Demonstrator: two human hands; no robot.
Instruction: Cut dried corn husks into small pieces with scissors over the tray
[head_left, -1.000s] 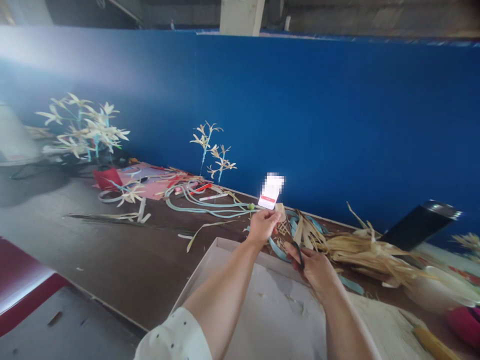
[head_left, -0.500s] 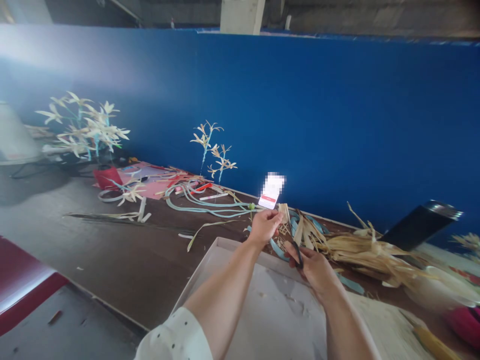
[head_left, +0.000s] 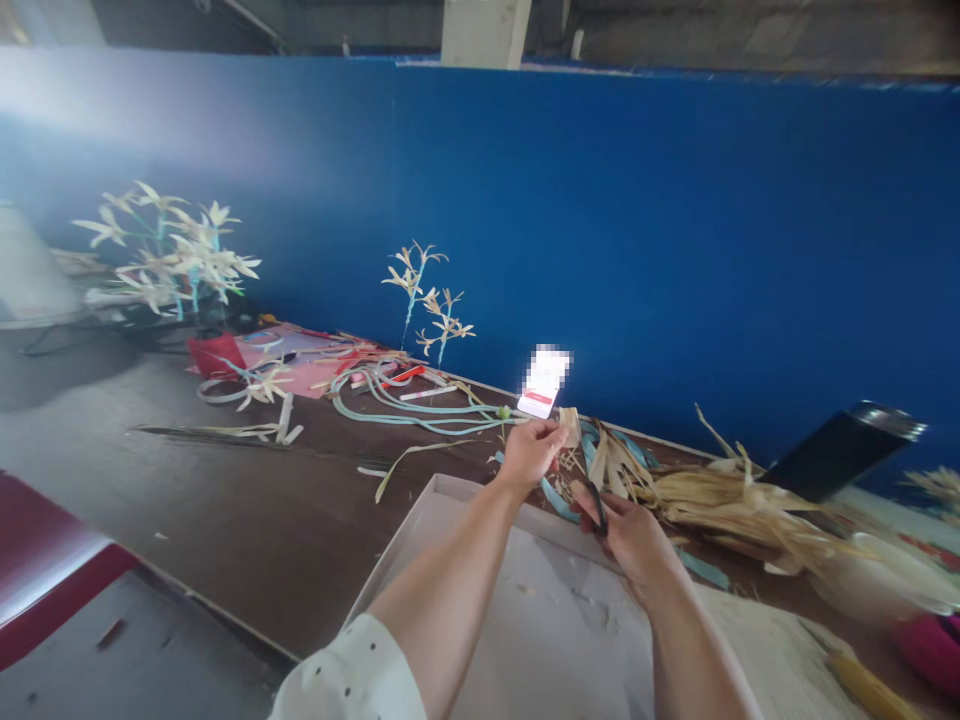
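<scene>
My left hand (head_left: 531, 456) pinches a small pale piece of dried husk (head_left: 570, 427), held upright beyond the near box edge. Close by on the right, my right hand (head_left: 628, 532) is closed around the dark handles of a pair of scissors (head_left: 598, 508). The blades point up toward the husk piece and are hard to make out. Beneath both hands lie small pale scraps and a light blue strip (head_left: 559, 500). A bundle of dried husks (head_left: 720, 505) spreads to the right of my right hand.
A white shallow box (head_left: 442, 490) sits under my forearms. Behind my hands stands a lit phone (head_left: 537, 400). Blue cords (head_left: 390, 415) curl on the brown table (head_left: 225, 510). Husk flowers (head_left: 195, 260) stand at left; a dark flask (head_left: 840, 455) leans at right against the blue wall (head_left: 637, 230).
My hands and the scissors stay almost in place. The husk piece has shifted very slightly to the right and its angle differs a little.
</scene>
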